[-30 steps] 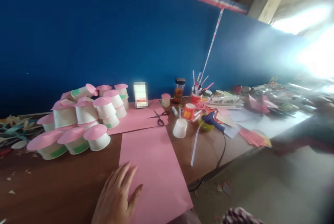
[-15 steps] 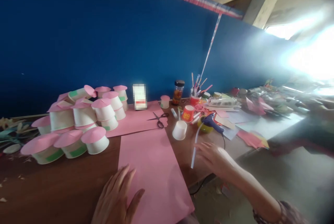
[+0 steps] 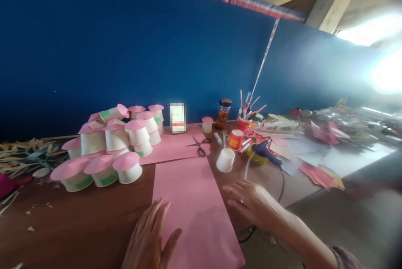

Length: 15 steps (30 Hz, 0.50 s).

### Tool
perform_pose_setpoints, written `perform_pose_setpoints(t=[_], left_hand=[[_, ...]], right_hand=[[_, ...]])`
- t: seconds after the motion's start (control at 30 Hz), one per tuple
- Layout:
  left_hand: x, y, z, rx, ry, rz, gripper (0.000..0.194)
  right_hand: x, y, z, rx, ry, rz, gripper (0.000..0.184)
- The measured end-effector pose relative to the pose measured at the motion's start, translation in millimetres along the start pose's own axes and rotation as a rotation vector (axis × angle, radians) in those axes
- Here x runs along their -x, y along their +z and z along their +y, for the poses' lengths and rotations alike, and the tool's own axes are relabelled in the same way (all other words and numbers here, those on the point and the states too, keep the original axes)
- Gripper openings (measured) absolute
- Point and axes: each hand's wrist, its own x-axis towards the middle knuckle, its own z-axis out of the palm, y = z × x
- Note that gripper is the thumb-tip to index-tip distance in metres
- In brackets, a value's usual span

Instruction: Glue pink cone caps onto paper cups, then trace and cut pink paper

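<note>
A long pink paper sheet [image 3: 191,202] lies on the brown wooden table [image 3: 78,227] in front of me. My left hand [image 3: 150,239] rests flat and open on the sheet's near left edge. My right hand [image 3: 251,202] hovers with spread fingers over the table just right of the sheet, near a white strip [image 3: 246,166]. An upturned white paper cup [image 3: 225,160] stands just beyond the sheet's far right corner. Black scissors [image 3: 201,145] lie on a second pink sheet [image 3: 176,143] farther back.
A pile of white cups with pink lids [image 3: 113,147] stands at the left. A blue glue gun [image 3: 266,152] with a black cord, a red cup [image 3: 235,139], a jar [image 3: 223,113], a pen holder [image 3: 245,120] and paper scraps crowd the right. A blue wall rises behind.
My right hand came into view from the right and moved leftward to the sheet's right edge. The left hand stayed on the paper. The view shifted slightly.
</note>
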Motion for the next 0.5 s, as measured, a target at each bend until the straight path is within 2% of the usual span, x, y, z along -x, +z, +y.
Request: perform_pose_setpoints(t=[0.27,0.4,0.5], left_hand=[[7,-2.5,-9,0.087,-0.084,-0.045,0.063],[0,-20.4,-6,0.158,-0.062,-0.04,0.061],[-21,-37.8,6,0.279,-0.119,-0.028,0.056]], right_hand=[[-3,-5,-7,0.012,-0.001,-0.123,0.021],[-6,-10,-13,-0.012,-0.011,-0.152,0.022],[-10,-10,-16,-0.028,-0.037,-0.133,0.024]])
